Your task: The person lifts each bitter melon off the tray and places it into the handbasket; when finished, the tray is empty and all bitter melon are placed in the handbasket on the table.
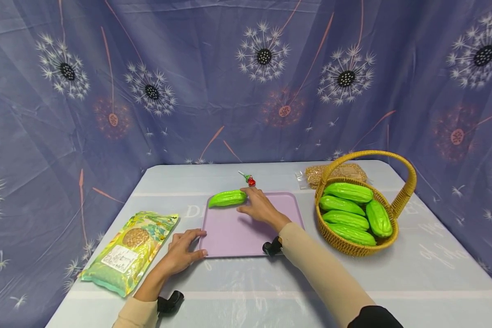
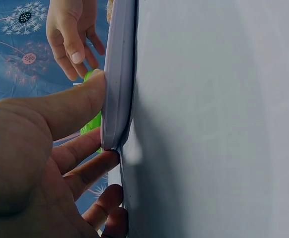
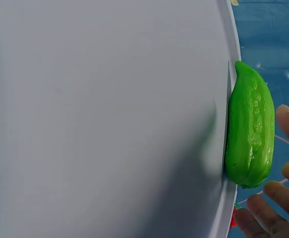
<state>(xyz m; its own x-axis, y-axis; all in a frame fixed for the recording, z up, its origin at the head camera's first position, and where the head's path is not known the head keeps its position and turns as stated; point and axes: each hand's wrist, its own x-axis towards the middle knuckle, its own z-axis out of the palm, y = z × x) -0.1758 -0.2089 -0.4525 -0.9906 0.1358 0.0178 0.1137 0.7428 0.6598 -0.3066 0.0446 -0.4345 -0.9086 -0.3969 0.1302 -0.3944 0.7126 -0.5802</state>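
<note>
Head view: right hand (image 1: 259,207) resting loose and flat over the far part of the purple tray (image 1: 233,234), fingertips just beside 1 green gourd (image 1: 228,198) lying on the tray's far-left rim, gripping nothing; left hand (image 1: 183,249) holding the tray's near-left corner on the counter (image 1: 414,273), with 4 more gourds in the wicker basket (image 1: 406,191) to the right and a snack bag (image 1: 127,253) to the left. Left wrist view: thumb (image 2: 70,106) on top of the tray edge (image 2: 115,89), fingers curled beneath, pinching it. Right wrist view: gourd (image 3: 250,131) against the tray rim, fingertips (image 3: 271,198) spread, close by, not touching.
</note>
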